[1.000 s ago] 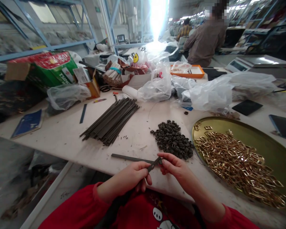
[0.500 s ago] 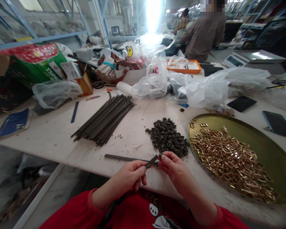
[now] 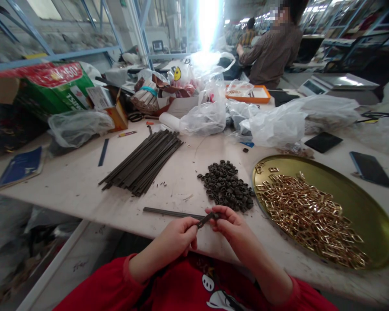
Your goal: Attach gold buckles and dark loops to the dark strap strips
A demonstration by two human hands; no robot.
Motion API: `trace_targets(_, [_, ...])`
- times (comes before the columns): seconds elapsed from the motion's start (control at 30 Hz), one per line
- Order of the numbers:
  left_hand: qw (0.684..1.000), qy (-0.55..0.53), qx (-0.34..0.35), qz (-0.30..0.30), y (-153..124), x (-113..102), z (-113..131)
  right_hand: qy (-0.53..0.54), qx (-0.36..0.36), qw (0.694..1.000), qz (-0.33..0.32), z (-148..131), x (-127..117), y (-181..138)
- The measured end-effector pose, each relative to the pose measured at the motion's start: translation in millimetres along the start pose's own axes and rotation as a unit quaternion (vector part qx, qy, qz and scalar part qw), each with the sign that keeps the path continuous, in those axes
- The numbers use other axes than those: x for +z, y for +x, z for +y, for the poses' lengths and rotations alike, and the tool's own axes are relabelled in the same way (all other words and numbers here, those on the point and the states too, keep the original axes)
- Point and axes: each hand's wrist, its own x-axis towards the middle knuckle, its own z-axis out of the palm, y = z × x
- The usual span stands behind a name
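Between thumb and fingers my left hand (image 3: 183, 233) pinches a short dark strip (image 3: 205, 219), its end pointing up and to the right. My right hand (image 3: 230, 223) is closed on a small dark loop (image 3: 215, 215) at that end of the strip; fingers partly hide whether the loop is around it. Behind both hands a long dark strip (image 3: 168, 212) lies along the table's near edge. A heap of small dark loops (image 3: 227, 183) sits just beyond my right hand. To the right, a gold tray (image 3: 381, 242) bears many gold rectangular buckle frames (image 3: 307, 211).
A stack of dark strips (image 3: 142, 162) lies left of centre. At far left are a blue booklet (image 3: 21, 167) and a green and red box (image 3: 58, 86). Plastic bags (image 3: 275, 125) line the back, with a phone (image 3: 371, 168) at right. A person (image 3: 272, 54) stands beyond the table.
My right hand has brought the small loop left onto the strip's end, and its fingers now meet the strip. The view has shifted slightly.
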Motion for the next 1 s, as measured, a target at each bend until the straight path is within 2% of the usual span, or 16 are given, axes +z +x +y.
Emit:
trace_targets(0.2, [1.0,0.025,0.003,0.007,-2.3,2.9,-2.3,-0.057,-0.035,0.998,0.004,2.9,-2.4,-0.5])
trace_targets(0.4, [0.999,-0.016,0.013,0.025,3.0,10.5,-6.5,-0.017,-0.033,0.998,0.044,5.4,2.2,-0.4])
trace_targets(0.57, [0.999,-0.006,0.014,0.032,7.6,18.6,-9.4,0.032,-0.03,0.998,0.054,14.9,5.8,1.6])
trace_targets(0.7, [0.999,-0.02,0.001,0.028,10.1,21.2,-9.7,-0.037,-0.079,0.993,0.074,19.2,5.6,1.2])
trace_targets(0.83, [0.999,-0.033,0.026,0.033,14.7,23.0,-6.6,-0.095,-0.143,0.981,0.088,23.9,10.8,-2.4])
trace_targets(1.0, [0.992,0.048,0.073,0.088,18.6,27.1,-2.2,-0.162,-0.198,0.961,0.105,33.6,16.6,-7.7])
